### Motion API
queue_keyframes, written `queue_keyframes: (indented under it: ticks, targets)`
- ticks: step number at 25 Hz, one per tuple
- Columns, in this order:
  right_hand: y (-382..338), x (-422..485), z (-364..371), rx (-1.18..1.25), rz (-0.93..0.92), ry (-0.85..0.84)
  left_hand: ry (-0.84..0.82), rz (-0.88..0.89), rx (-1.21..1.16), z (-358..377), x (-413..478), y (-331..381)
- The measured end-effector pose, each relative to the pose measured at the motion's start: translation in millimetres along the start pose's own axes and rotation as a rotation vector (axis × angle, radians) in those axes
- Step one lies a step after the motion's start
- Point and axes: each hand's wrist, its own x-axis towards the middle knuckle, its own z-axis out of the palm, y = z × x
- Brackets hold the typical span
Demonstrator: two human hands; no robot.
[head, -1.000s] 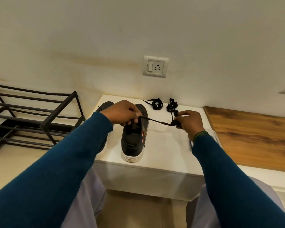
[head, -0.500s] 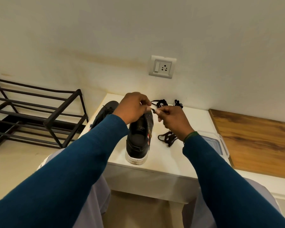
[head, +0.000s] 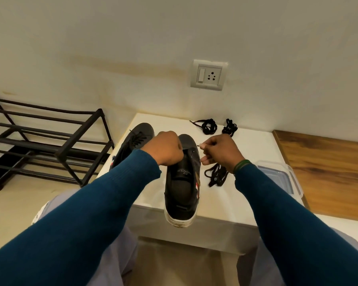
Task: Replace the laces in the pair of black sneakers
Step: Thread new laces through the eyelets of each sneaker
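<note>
Two black sneakers stand on a white table (head: 246, 199). The right sneaker (head: 182, 188) has its heel over the table's front edge. My left hand (head: 165, 148) grips its upper near the eyelets. My right hand (head: 220, 150) pinches the tip of a black lace beside the shoe's right eyelets. The rest of that lace (head: 216, 175) lies in a heap under my right wrist. The left sneaker (head: 132, 141) stands laced behind my left forearm. Two coiled black laces (head: 209, 125) (head: 229, 129) lie at the table's back.
A black metal shoe rack (head: 50, 141) stands to the left. A clear plastic box (head: 277, 176) sits on the table at the right, beside a wooden surface (head: 327, 172). A wall socket (head: 209, 75) is above the table.
The lace was stretched taut between my hands a second ago. My right hand has come in close to the shoe, holding the lace tip, and the slack now lies heaped on the table.
</note>
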Motion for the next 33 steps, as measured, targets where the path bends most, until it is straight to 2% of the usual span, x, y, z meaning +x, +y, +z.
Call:
queue_keyframes:
  ticks: [3, 6, 17, 20, 23, 27, 30, 31, 33]
  targets:
    - [1.1, -0.2, 7.2, -0.127, -0.033, 0.001, 0.045, -0.005, -0.116, -3.4, 17.1, -2.6]
    - [2.8, 2.8, 12.6, -0.245, -0.088, 0.025, -0.044, -0.034, -0.293, 3.2, 31.0, -3.1]
    - [-0.7, 9.4, 19.2, -0.318, -0.109, 0.061, -0.013, 0.026, -0.376, 14.4, 37.2, -5.0]
    - [-0.6, 8.6, 18.2, -0.288, -0.128, 0.067, 0.009, 0.031, -0.335, 17.1, 38.7, -4.7]
    - [1.2, 7.3, 19.0, -0.210, -0.150, -0.012, 0.039, 0.033, -0.246, 21.6, 39.7, -1.0]
    - [1.2, 4.9, 25.9, -0.115, -0.183, 0.074, -0.011, 0.092, -0.033, 24.4, 38.3, 4.5]
    - [-7.9, 0.1, 22.8, -0.137, -0.112, -0.108, -0.024, 0.113, 0.039, 17.1, 34.3, 3.2]
    - [-10.3, -0.2, 20.0, -0.145, -0.077, -0.155, -0.007, 0.114, 0.031, 11.8, 34.3, 0.5]
    - [-11.1, 3.1, 15.1, -0.160, -0.044, -0.154, 0.156, 0.073, -0.116, -1.7, 37.0, -5.9]
